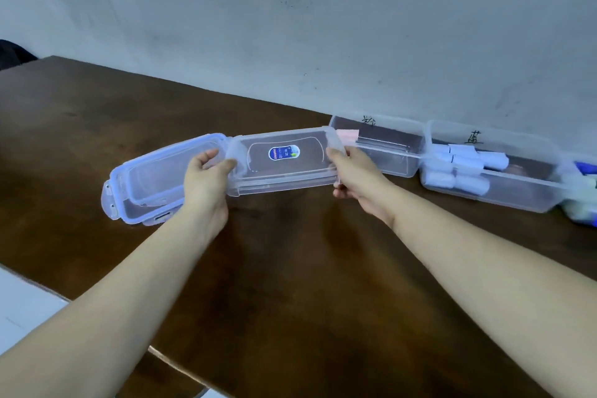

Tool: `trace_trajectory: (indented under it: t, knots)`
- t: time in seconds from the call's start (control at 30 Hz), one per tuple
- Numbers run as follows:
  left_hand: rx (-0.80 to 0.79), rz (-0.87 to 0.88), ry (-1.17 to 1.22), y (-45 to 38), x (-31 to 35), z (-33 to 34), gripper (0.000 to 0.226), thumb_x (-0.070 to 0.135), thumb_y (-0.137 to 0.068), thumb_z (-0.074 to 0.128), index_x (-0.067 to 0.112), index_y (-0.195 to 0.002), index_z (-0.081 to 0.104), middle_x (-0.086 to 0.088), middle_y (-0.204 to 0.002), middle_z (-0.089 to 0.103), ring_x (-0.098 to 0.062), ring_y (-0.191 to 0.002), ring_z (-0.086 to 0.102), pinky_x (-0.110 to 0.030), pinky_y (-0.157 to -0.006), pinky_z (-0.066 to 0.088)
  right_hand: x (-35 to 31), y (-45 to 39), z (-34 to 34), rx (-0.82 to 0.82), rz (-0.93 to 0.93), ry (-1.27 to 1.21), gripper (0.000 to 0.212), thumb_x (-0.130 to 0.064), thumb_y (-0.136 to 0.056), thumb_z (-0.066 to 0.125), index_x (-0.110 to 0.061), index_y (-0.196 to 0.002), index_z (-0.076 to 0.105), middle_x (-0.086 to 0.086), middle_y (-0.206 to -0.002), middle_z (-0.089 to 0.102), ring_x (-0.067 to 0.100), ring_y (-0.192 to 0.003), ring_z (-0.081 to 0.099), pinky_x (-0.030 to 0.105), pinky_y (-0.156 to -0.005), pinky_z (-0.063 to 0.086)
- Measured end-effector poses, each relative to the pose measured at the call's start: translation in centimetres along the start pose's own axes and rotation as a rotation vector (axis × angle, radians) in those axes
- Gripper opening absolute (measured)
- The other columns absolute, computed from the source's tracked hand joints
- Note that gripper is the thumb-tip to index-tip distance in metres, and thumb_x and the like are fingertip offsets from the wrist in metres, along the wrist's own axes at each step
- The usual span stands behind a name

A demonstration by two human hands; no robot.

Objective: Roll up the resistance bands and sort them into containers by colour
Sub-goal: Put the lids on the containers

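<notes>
A dark brown wooden table (pixel 290 268) stands against a scuffed pale grey wall (pixel 290 10). Both bare arms reach forward. The left hand (pixel 206 178) and right hand (pixel 352 178) each grip one end of a clear rectangular plastic container (pixel 284 161), lifted and tilted. Pale blue rolled resistance bands (pixel 465 161) lie in a labelled clear plastic box (pixel 517 194) far right.

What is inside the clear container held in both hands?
The held container shows only a sticker on its base, no bands. Both hands cover its ends.
</notes>
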State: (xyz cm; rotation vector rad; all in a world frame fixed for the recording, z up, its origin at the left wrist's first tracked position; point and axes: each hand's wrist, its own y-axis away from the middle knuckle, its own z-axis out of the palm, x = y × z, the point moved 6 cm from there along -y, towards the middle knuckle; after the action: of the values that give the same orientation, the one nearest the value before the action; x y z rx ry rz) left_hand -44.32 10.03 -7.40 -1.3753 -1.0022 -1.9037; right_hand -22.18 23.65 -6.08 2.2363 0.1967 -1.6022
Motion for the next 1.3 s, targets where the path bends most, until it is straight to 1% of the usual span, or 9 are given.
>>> trace_trajectory:
  t: [0.13, 0.33, 0.5, 0.7, 0.83, 0.97, 1.1, 1.23, 1.3]
  knots:
    - [-0.108, -0.053, 0.139, 2.3, -0.1, 4.1, 0.046, 0.006, -0.089, 0.068, 0.016, -0.132, 0.057, -0.001, -0.118, 0.065, -0.015, -0.096, 0.069, -0.029, -0.077, 0.058, 0.1, 0.9, -5.0, 0.09, -0.037, -0.033, 0.032, -0.037, -0.104, 0.045, -0.018, -0.127, 0.056, 0.005, -0.09, 0.055, 0.015, -0.06, 0.048, 0.025, -0.049, 0.045]
    - [-0.283, -0.027, 0.093, 6.7, -0.6, 12.3, 0.038, 0.003, -0.085, 0.071, 0.02, -0.118, 0.064, 0.0, -0.113, 0.07, -0.012, -0.095, 0.07, -0.025, -0.075, 0.057, 0.8, 3.8, -13.8, 0.271, -0.046, -0.077, 0.026, -0.031, -0.1, 0.053, -0.027, -0.124, 0.045, 0.001, -0.086, 0.055, 0.014, -0.054, 0.046, 0.024, -0.042, 0.038]
    - [-0.483, 0.074, -0.031, 11.7, -2.0, 19.8, 0.059, 0.009, -0.086, 0.066, 0.016, -0.143, 0.049, 0.008, -0.144, 0.049, -0.011, -0.116, 0.061, -0.024, -0.092, 0.05, 2.5, 5.7, -22.0, 0.431, -0.035, -0.068, 0.032, -0.034, -0.1, 0.054, -0.027, -0.13, 0.052, -0.003, -0.088, 0.06, 0.012, -0.052, 0.044, 0.019, -0.037, 0.033]
    - [-0.625, 0.131, -0.207, 19.0, -3.8, 28.8, 0.062, 0.012, -0.095, 0.054, 0.015, -0.153, 0.033, 0.004, -0.157, 0.033, -0.012, -0.135, 0.042, -0.028, -0.112, 0.034, 6.1, 8.1, -32.6, 0.582, 0.003, -0.014, 0.035, -0.037, -0.097, 0.052, -0.028, -0.129, 0.062, -0.005, -0.11, 0.067, 0.013, -0.085, 0.059, 0.023, -0.059, 0.04]
    - [-0.732, 0.102, -0.27, 24.7, -5.6, 34.0, 0.069, 0.022, -0.088, 0.059, 0.024, -0.153, 0.034, 0.006, -0.154, 0.037, -0.018, -0.128, 0.051, -0.035, -0.108, 0.044, 8.5, 9.9, -39.5, 0.65, 0.032, -0.016, 0.027, -0.032, -0.102, 0.048, -0.026, -0.125, 0.062, -0.004, -0.106, 0.067, 0.004, -0.085, 0.055, 0.013, -0.063, 0.035]
    - [-0.856, 0.038, -0.28, 29.1, -7.6, 38.8, 0.068, 0.019, -0.091, 0.057, 0.023, -0.153, 0.031, 0.006, -0.149, 0.043, -0.016, -0.123, 0.052, -0.031, -0.104, 0.044, 10.9, 10.8, -45.5, 0.693, 0.046, -0.003, 0.032, -0.032, -0.099, 0.048, -0.022, -0.124, 0.065, -0.001, -0.119, 0.066, 0.016, -0.104, 0.056, 0.025, -0.083, 0.043]
    - [-0.902, -0.036, -0.344, 32.3, -9.2, 42.8, 0.022, 0.02, -0.092, 0.054, 0.027, -0.113, 0.055, 0.001, -0.114, 0.058, -0.013, -0.085, 0.052, -0.025, -0.064, 0.039, 12.8, 10.5, -50.6, 0.698, 0.083, -0.026, 0.046, -0.039, -0.098, 0.049, -0.02, -0.141, 0.054, 0.0, -0.135, 0.059, 0.02, -0.121, 0.057, 0.031, -0.099, 0.045]
    - [-0.897, -0.017, -0.397, 33.5, -11.2, 46.1, 0.063, 0.022, -0.094, 0.055, 0.023, -0.152, 0.032, 0.005, -0.146, 0.042, -0.014, -0.125, 0.047, -0.027, -0.096, 0.039, 13.8, 9.0, -53.7, 0.7, 0.079, -0.031, 0.039, -0.033, -0.102, 0.048, -0.016, -0.137, 0.053, 0.005, -0.134, 0.059, 0.023, -0.12, 0.057, 0.033, -0.101, 0.046]
    - [-0.891, 0.03, -0.444, 34.2, -11.8, 47.3, 0.068, 0.024, -0.095, 0.054, 0.026, -0.156, 0.024, 0.006, -0.157, 0.03, -0.015, -0.138, 0.036, -0.03, -0.11, 0.032, 14.1, 8.2, -55.2, 0.722, 0.07, -0.032, 0.035, -0.032, -0.101, 0.047, -0.018, -0.132, 0.056, 0.005, -0.129, 0.062, 0.023, -0.114, 0.061, 0.031, -0.093, 0.048]
